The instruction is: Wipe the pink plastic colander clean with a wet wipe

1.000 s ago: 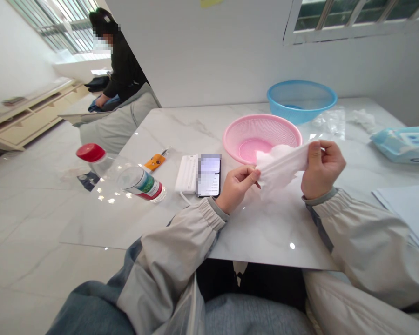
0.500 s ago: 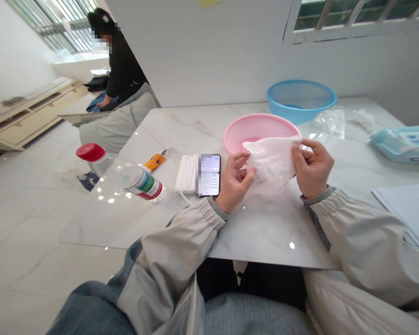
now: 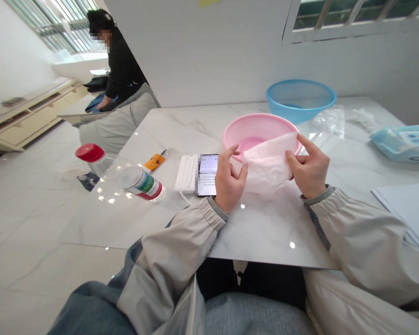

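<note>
A thin white wipe (image 3: 269, 164) hangs in front of the pink basket (image 3: 240, 124), covering part of its near rim. My right hand (image 3: 310, 167) pinches the wipe at its upper right corner and right edge. Beside the wipe's left edge is my left hand (image 3: 230, 180), its thumb and fingers apart and holding nothing. The left hand overlaps the right side of a phone (image 3: 207, 179), which lies against a white power bank (image 3: 186, 174).
A blue basket (image 3: 300, 113) stands behind, with clear plastic (image 3: 331, 122) beside it. On the right are a wipes pack (image 3: 405, 144) and paper (image 3: 408, 204). A red-capped bottle (image 3: 146, 184) and an orange item (image 3: 154, 162) are on the left. A person (image 3: 124, 65) sits farther back.
My left hand has let go of the wipe and spread its fingers. My right hand has shifted slightly left, and the wipe's left side has dropped.
</note>
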Available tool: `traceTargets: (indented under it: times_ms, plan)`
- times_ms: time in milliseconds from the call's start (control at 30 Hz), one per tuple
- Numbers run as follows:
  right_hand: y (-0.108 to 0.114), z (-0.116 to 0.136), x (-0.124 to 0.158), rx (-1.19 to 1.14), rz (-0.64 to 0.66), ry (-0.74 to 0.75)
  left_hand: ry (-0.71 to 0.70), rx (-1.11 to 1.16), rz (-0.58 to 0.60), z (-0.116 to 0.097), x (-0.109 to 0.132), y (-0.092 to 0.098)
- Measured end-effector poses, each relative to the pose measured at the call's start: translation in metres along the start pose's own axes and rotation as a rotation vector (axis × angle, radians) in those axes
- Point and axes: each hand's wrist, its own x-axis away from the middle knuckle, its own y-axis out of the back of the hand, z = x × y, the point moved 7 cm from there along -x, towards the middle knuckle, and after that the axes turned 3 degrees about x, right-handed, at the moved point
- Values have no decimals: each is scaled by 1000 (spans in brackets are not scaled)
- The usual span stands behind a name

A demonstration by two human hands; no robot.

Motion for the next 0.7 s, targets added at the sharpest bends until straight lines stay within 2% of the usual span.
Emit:
traceTargets:
  times_ms: [67,100,200,267,333,533,600,700]
  plan:
    - [1,2,1,17,7,15,-126,-88,-18,-12,2,2]
    - [1,4,1,27,8,22,-189,-122,13,-16,4,0]
    - [1,8,3,48,11,39,-315,-210,215,-21,11,-17]
    - [-1,10,3,48,23,42,-327,-260,337,-16,14,-28]
    - [-1,13,4,51,19,56,-304,-291,391,-9,15,-32]
    - [12,24,15,89,-92,185,-248,-269,381,-2,13,-32]
    - [11,30,22,97,-35,265,-246,-248,365,-2,11,-32]
    - [-9,40,32,28,281,355,-256,-214,345,-2,9,-31]
